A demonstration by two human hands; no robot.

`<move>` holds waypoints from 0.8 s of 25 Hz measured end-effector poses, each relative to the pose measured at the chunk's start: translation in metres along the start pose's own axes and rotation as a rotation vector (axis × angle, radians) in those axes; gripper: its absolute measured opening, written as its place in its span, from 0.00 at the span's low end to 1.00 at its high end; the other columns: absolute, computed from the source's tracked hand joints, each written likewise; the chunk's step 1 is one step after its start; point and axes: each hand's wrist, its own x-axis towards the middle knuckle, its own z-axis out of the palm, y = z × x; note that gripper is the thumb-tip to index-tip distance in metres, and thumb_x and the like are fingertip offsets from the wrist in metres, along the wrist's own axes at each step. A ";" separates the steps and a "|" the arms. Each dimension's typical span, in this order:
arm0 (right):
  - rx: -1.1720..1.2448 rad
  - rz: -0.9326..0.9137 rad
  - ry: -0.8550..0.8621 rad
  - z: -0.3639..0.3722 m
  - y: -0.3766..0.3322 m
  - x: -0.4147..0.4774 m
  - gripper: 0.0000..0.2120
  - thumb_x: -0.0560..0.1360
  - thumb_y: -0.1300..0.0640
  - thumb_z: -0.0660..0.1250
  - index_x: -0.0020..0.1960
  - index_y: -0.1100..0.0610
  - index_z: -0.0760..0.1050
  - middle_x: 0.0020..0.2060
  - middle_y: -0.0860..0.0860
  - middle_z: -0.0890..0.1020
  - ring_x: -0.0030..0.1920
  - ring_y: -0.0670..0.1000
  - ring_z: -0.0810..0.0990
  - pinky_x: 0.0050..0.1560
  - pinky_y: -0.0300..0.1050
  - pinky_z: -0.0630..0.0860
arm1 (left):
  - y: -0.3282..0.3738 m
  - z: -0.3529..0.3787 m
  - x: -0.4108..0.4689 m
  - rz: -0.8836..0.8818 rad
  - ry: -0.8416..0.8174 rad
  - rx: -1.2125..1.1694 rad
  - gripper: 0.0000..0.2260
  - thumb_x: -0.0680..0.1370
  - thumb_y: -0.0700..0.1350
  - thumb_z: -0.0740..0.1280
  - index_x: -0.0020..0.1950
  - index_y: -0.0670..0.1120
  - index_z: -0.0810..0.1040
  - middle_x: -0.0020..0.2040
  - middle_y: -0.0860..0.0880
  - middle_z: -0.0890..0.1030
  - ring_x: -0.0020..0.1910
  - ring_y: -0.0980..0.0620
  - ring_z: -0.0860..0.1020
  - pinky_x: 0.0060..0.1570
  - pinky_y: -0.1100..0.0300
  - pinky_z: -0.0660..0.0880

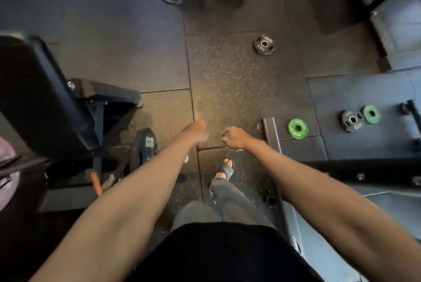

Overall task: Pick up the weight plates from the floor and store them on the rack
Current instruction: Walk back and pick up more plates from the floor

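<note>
A gym; speckled rubber floor tiles (pixel 239 81); weight plates (pixel 264 45); padded bench (pixel 34 90)

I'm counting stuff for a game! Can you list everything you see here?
black plate: one, black, flat on the floor ahead
green plates: two, green, flat at the right; the farther one touches the grey plate
grey plate: one, dark grey, flat at the right
upright plate: one, dark, on edge beside the bench
bench: one, black, left
metal frame: one, dark, right
floor: dark speckled tiles
foot: one, black sandal, below the hands
left hand: one, empty
right hand: one, loosely curled, empty
</note>
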 end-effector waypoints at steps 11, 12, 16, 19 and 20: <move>0.202 0.222 -0.060 -0.190 0.096 0.221 0.12 0.80 0.61 0.59 0.57 0.64 0.79 0.55 0.62 0.83 0.59 0.61 0.80 0.56 0.47 0.74 | 0.152 -0.126 0.268 -0.052 -0.150 -0.030 0.16 0.81 0.42 0.56 0.64 0.37 0.75 0.63 0.38 0.78 0.58 0.41 0.80 0.45 0.55 0.78; 0.235 0.256 -0.056 -0.209 0.105 0.241 0.12 0.80 0.61 0.59 0.56 0.64 0.79 0.55 0.61 0.83 0.58 0.61 0.80 0.57 0.47 0.74 | 0.163 -0.139 0.293 -0.058 -0.169 -0.017 0.17 0.82 0.42 0.54 0.66 0.35 0.73 0.64 0.39 0.77 0.57 0.40 0.79 0.40 0.56 0.78; 0.389 0.367 0.023 -0.288 0.128 0.323 0.11 0.78 0.61 0.58 0.52 0.62 0.79 0.51 0.61 0.83 0.55 0.61 0.81 0.57 0.50 0.76 | 0.219 -0.199 0.390 0.048 -0.283 0.168 0.13 0.81 0.41 0.56 0.41 0.42 0.76 0.37 0.39 0.77 0.39 0.43 0.78 0.39 0.53 0.75; 0.474 0.386 0.090 -0.348 0.137 0.380 0.12 0.77 0.62 0.60 0.54 0.62 0.81 0.52 0.61 0.84 0.56 0.61 0.81 0.59 0.50 0.76 | 0.265 -0.239 0.461 0.026 -0.342 0.228 0.10 0.82 0.44 0.57 0.49 0.43 0.77 0.44 0.37 0.83 0.42 0.40 0.83 0.42 0.53 0.78; 0.499 0.390 0.104 -0.365 0.141 0.398 0.13 0.77 0.62 0.60 0.55 0.63 0.81 0.53 0.62 0.83 0.57 0.61 0.81 0.58 0.50 0.75 | 0.282 -0.250 0.487 0.016 -0.349 0.236 0.11 0.81 0.44 0.57 0.52 0.43 0.78 0.46 0.37 0.83 0.44 0.40 0.84 0.44 0.53 0.79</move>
